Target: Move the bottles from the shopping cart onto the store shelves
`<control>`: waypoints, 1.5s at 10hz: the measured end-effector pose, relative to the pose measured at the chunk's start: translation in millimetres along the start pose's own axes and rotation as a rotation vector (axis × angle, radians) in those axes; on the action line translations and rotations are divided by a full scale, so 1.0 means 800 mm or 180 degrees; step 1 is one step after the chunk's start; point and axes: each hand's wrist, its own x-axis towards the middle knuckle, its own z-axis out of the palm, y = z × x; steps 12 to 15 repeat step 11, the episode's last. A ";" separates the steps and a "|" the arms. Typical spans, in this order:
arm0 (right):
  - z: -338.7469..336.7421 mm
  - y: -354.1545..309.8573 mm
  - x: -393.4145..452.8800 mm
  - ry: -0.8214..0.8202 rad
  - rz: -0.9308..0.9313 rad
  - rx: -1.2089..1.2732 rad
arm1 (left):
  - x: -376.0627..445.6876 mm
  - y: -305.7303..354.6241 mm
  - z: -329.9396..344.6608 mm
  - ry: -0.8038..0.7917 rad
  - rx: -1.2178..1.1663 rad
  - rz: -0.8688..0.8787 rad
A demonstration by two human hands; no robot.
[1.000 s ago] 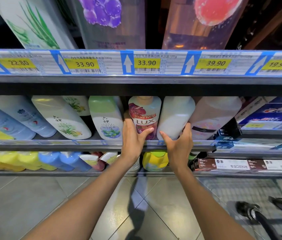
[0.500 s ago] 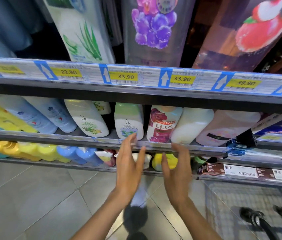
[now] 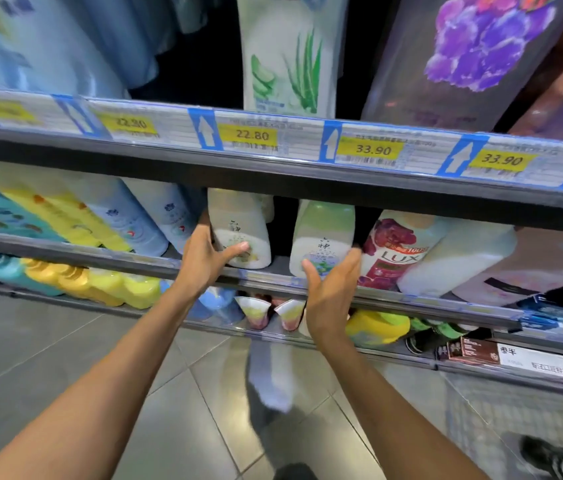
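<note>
My left hand (image 3: pixel 204 261) grips a cream bottle (image 3: pixel 238 223) and my right hand (image 3: pixel 328 296) cups a green-topped bottle (image 3: pixel 325 230), both on the middle shelf (image 3: pixel 100 252). A sideways nudge could topple the neighbouring LUX bottle (image 3: pixel 397 251).

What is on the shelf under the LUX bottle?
A yellow-green bottle lies below the LUX bottle, with dark green items to its right. The right hand covers whatever is left of it.

On the middle shelf (image 3: pixel 65 245), leaning in a row: yellow bottles (image 3: pixel 65 216), pale blue bottles (image 3: pixel 155 216), a white bottle (image 3: pixel 238 220), a green-topped bottle (image 3: pixel 325 226), a LUX bottle (image 3: pixel 394 251). On the upper shelf (image 3: pixel 169 157), an aloe-print bottle (image 3: pixel 287 64).
</note>
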 end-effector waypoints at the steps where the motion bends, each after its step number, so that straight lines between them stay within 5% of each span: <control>1: 0.003 -0.002 0.007 0.0162 0.0001 0.0054 | 0.009 -0.006 -0.006 -0.0161 0.0095 0.0091; 9: 0.003 0.008 0.014 0.0058 0.0049 -0.0231 | 0.012 0.001 -0.010 -0.0671 0.0321 -0.0111; 11: -0.043 -0.016 -0.027 -0.0081 -0.0268 -0.0391 | -0.055 0.021 -0.033 -0.0079 0.0421 -0.0086; 15: -0.043 -0.016 -0.027 -0.0081 -0.0268 -0.0391 | -0.055 0.021 -0.033 -0.0079 0.0421 -0.0086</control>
